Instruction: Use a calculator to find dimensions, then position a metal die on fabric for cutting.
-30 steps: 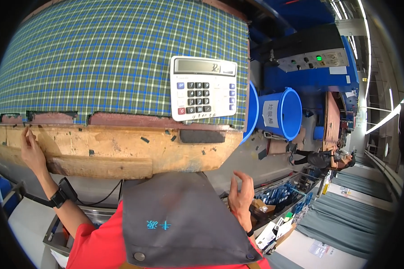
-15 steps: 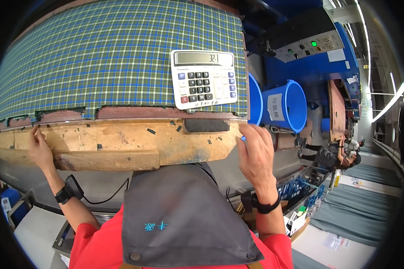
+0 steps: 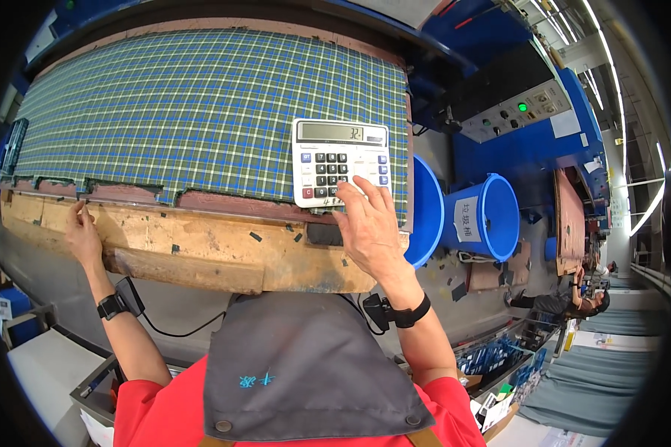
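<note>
A white desktop calculator (image 3: 341, 141) with a grey display lies on the right part of a green, blue and white plaid cloth (image 3: 186, 112). My right hand (image 3: 373, 235) reaches over its lower right keys with the fingers spread and slightly bent; whether a fingertip presses a key I cannot make out. The cloth's near edge has cut-out notches that bare a reddish board (image 3: 224, 203). At the far left, my left hand (image 3: 84, 237) rests at the wooden table edge (image 3: 201, 257), fingertips by the cloth's near edge, thumb a little apart and nothing visible in it.
A dark block (image 3: 323, 235) lies on the wooden edge below the calculator, among several dark cloth scraps. Two blue bins (image 3: 492, 216) stand right of the table. Behind them is a machine control panel (image 3: 514, 113) with a green light. Farther right is another person (image 3: 566, 298).
My right hand has moved left and up from the table's right corner onto the calculator's keys. My left hand stays near the cloth edge. The whole view has shifted slightly.
</note>
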Available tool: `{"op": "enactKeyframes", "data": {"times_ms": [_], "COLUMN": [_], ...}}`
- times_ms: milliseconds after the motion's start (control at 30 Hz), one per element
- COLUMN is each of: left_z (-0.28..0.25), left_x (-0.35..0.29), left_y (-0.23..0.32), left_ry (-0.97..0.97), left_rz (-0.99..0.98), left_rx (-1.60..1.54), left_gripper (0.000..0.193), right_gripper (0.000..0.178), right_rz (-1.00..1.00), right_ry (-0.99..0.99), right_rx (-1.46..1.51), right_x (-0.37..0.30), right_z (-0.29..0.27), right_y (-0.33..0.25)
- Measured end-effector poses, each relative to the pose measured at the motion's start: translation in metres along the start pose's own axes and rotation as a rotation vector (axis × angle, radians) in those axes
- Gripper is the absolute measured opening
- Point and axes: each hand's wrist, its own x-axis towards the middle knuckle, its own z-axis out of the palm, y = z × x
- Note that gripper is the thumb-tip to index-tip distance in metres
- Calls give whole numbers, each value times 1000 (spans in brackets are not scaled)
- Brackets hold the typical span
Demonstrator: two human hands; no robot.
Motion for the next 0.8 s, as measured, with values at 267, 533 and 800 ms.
{"op": "enactKeyframes", "data": {"times_ms": [267,533,800], "left_z": [-2,-1,-3], "left_x": [-7,-4,-3], "left_y": [20,10,8], "left_ry": [-7,-7,-4], "left_rz": [-8,52,36], "left_rx": [41,16,76], "left_gripper": [27,27,29], "right_gripper": [38,35,33], "right_rz": [2,4,-1], "right_ry": [5,-2,-2], "right_rx": [53,76,84], "right_x": [3,9,17], "right_z": [6,11,13], "right_y": [-1,4,5]}}
